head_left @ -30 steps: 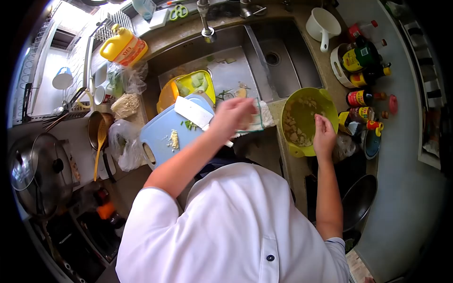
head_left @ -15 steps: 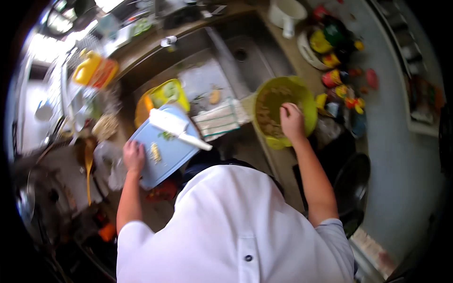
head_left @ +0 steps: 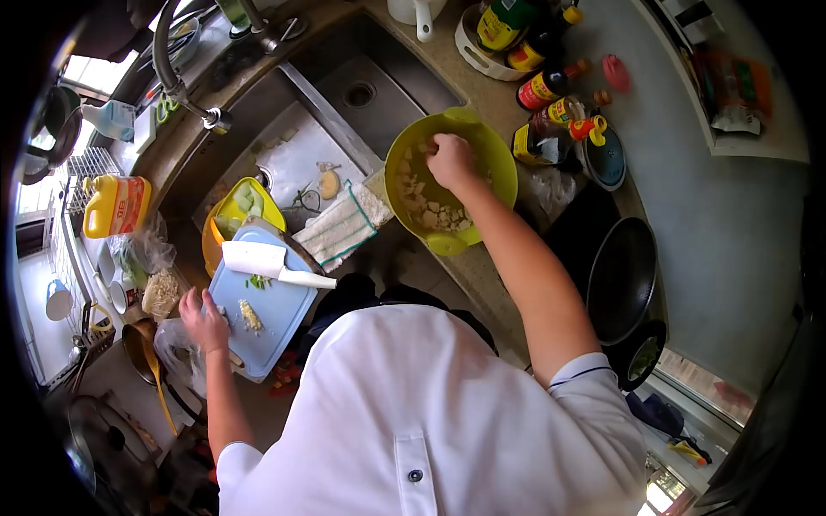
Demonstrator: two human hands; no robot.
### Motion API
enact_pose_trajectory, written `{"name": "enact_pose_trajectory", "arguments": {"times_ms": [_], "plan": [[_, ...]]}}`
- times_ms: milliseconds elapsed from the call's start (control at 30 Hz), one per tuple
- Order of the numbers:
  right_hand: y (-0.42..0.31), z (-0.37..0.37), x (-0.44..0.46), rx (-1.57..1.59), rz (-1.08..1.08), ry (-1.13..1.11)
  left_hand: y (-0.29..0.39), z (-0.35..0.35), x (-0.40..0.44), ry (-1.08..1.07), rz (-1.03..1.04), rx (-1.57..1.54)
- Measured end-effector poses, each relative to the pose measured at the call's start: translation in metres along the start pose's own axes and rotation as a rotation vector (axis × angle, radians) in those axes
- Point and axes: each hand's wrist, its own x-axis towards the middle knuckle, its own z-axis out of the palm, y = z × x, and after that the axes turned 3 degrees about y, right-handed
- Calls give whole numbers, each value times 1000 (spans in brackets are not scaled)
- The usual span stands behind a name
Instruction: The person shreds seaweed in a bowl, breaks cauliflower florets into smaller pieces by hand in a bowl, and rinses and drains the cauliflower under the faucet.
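My left hand [head_left: 205, 322] is at the left edge of a blue cutting board [head_left: 280, 325], fingers spread; whether it bears on the board is hard to tell. Across the board lies a white-handled cleaver [head_left: 255, 258], beside a little chopped green [head_left: 258, 281] and a small heap of pale minced pieces [head_left: 249, 316]. My right hand [head_left: 451, 160] reaches into a yellow-green bowl [head_left: 495, 163], its fingers curled together. Anything in those fingers is hidden. Pale chunks [head_left: 434, 212] are scattered around the bowl's inside.
A double sink [head_left: 323, 129] lies ahead, with a striped cloth [head_left: 340, 228] over its front edge. Yellow containers [head_left: 267, 196] with green pieces stand behind the board. Sauce bottles [head_left: 544, 88] and a black wok [head_left: 624, 279] are at the right. A yellow jug [head_left: 118, 206] stands left.
The head view has shifted, so most things appear further left. My left hand's fingers have spread from their hold at the board's edge. My right hand stays in the bowl.
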Motion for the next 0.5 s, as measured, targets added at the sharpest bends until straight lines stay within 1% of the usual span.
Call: {"name": "enact_pose_trajectory", "arguments": {"times_ms": [33,100,133,167,200,233,267,300,333,367,400,433,467,500], "plan": [[1,-2,0,1,5,-2,26,-7,12,-5,4,1],[2,-15,0,224,26,-155,92,-20,42,43,157,-328],[6,-24,-5,221,33,-154,128,-25,54,17,203,-449],[12,-36,-15,119,-82,-77,165,-30,63,-10,248,-571],[15,-45,-25,17,-197,-1,199,-32,70,-157,262,-685],[16,-52,-35,12,-193,3,233,-30,77,-301,277,-797],[17,-58,-47,-54,-179,-153,267,-22,81,-422,347,-865],[17,-61,-56,-118,-164,-306,302,-14,83,-421,517,-882],[16,-60,-63,-119,-157,-300,337,-13,88,-595,617,-882],[15,-54,-68,-175,-90,-421,367,6,84,-531,779,-827],[15,-48,-70,-228,-23,-542,388,45,79,-609,959,-602],[16,-42,-71,-221,-17,-537,408,59,73,-592,1057,-389],[18,-36,-70,-149,43,-570,425,64,69,-569,1144,-172],[21,-30,-70,-74,102,-604,437,65,71,-573,1153,-166]]}}
